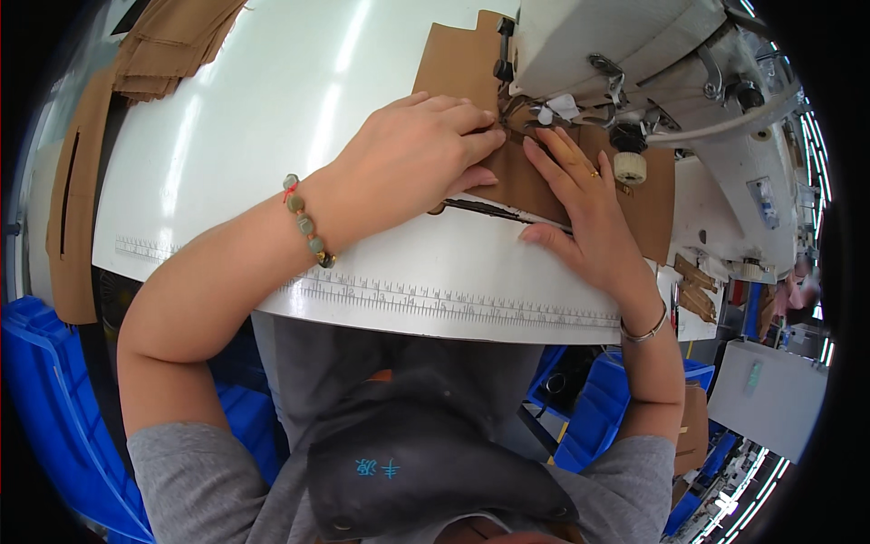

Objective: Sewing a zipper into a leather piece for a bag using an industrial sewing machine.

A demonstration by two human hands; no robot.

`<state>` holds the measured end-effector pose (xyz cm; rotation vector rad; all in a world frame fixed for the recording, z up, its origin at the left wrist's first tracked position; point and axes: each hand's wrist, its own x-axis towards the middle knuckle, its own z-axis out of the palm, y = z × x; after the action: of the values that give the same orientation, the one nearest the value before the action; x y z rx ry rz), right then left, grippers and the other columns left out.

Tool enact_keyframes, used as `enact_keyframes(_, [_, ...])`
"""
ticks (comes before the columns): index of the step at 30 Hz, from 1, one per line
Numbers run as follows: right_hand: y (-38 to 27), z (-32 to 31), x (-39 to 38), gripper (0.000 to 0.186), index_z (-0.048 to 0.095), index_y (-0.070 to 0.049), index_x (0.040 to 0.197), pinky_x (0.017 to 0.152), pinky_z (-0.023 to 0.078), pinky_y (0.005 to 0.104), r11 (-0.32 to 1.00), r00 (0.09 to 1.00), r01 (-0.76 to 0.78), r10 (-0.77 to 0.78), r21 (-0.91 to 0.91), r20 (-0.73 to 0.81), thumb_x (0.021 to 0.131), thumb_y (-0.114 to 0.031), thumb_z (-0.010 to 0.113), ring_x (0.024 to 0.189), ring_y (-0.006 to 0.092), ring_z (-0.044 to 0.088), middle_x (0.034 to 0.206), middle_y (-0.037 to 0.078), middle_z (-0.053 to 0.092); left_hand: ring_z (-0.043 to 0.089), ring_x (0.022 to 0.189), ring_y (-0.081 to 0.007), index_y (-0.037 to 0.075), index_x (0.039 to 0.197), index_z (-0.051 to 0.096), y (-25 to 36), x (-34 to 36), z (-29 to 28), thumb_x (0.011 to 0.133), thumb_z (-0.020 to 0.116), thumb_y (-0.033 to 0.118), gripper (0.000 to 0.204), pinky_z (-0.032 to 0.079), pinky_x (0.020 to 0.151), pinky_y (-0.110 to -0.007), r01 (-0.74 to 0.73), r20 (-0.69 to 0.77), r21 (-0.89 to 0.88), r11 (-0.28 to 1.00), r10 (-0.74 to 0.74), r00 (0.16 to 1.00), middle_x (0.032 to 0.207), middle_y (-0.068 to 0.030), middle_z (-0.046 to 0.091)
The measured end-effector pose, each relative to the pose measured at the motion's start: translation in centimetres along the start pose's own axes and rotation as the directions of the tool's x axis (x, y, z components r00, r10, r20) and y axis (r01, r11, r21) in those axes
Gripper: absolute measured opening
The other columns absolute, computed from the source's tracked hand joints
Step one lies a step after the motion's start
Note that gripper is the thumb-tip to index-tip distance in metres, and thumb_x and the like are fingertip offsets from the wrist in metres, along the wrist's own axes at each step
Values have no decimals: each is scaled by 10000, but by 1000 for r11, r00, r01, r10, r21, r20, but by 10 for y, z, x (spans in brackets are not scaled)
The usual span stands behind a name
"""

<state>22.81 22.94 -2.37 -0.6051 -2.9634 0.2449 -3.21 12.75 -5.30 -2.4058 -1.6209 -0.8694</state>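
Observation:
A brown fabric piece (453, 63) lies under the head of a white sewing machine (625, 36), its lower edge showing a dark slit-like line. My left hand (421, 150) rests on the fabric left of the presser foot area, fingers bent and pressed together with the tips gripping the cloth; what lies beneath them is hidden. On the right, my right hand (580, 204) lies flat on the same fabric, fingers stretched out and thumb apart, tips close to the needle area. The needle itself is too obscured to make out.
A white table (227, 136) carries a printed ruler scale along its near edge. Stacked brown fabric pieces (177, 45) lie at the far left, and a slotted brown strip (72, 190) hangs nearby. Blue bins (63, 408) stand below at left; another blue bin (594, 408) is below right.

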Motion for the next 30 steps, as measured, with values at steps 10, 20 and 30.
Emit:
enact_keyframes(10, [163,-203,-173,450,813,30,1087,879,580,414,804,293,-558,-43,-208,-955,1127,-325,540,944,285,757,972,128,816,662,1279,-260,66,1326,740,-1,-4,1,977,749,341,444,543,1069,-377,18,53,-30,999,-16,998,1384,-67,719])
enact_keyframes(20, [399,-239,-369,501,713,-12,1396,766,592,336,556,111,-787,556,269,-823,1092,-403,638,1016,225,744,1222,127,772,663,1210,-257,52,1242,743,-1,-2,2,979,744,332,384,535,1063,-385,52,114,-79,996,-43,993,1193,-55,711])
enact_keyframes(30, [309,-209,-307,576,675,40,1332,642,493,329,650,9,-543,637,531,-771,1090,-481,630,775,163,618,1010,91,728,670,1200,-255,54,1197,757,1,-3,3,968,752,331,359,539,1049,-381,49,87,-102,994,-40,995,1188,-54,716])
